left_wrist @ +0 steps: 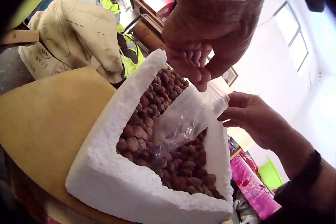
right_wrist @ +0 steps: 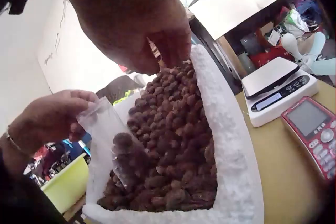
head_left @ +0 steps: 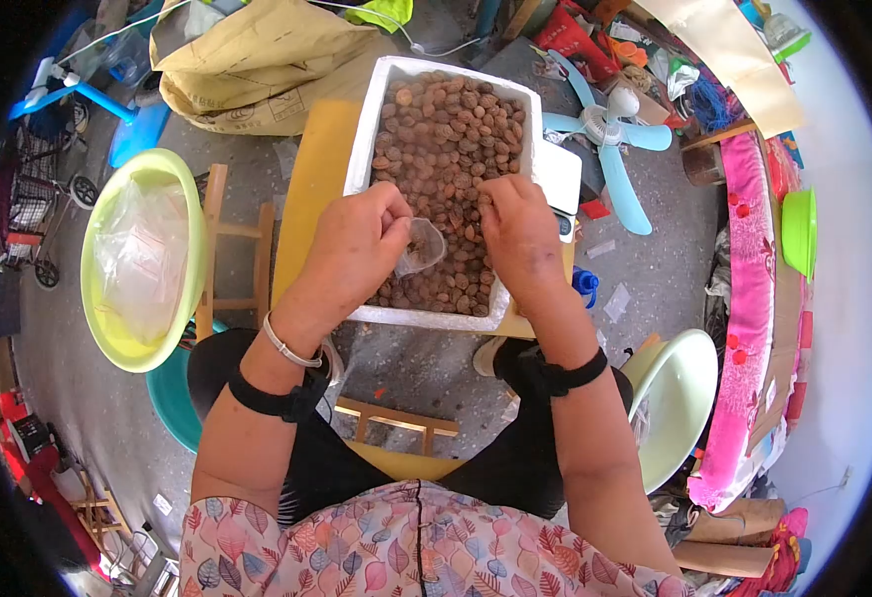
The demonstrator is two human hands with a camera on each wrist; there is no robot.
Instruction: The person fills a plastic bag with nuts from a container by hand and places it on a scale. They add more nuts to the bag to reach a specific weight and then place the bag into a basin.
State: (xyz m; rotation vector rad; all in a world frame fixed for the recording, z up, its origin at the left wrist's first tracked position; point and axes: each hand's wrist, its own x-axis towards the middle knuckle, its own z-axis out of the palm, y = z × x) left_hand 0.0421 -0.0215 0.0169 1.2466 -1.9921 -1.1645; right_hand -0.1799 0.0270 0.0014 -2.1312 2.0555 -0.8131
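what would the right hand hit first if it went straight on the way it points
The right hand would likely meet the brown nut-like pieces in the white foam box; how close is unclear.

Just behind the left hand (head_left: 354, 244), a slim silver-coloured bangle (head_left: 291, 344) circles the wrist — the left wrist view shows a small knob at one side of it. Farther back from that hand sits a black strap (head_left: 265, 399), bulkier on its inner side; a matching black band (head_left: 577, 374) lies behind the right hand (head_left: 523, 234). Well back from both hands is a pale pink top (head_left: 371, 547) printed with pink, red and blue-grey leaves — a dark line runs down its front. Lower than the hands are black trousers (head_left: 520, 443) and pale shoes (head_left: 487, 356).
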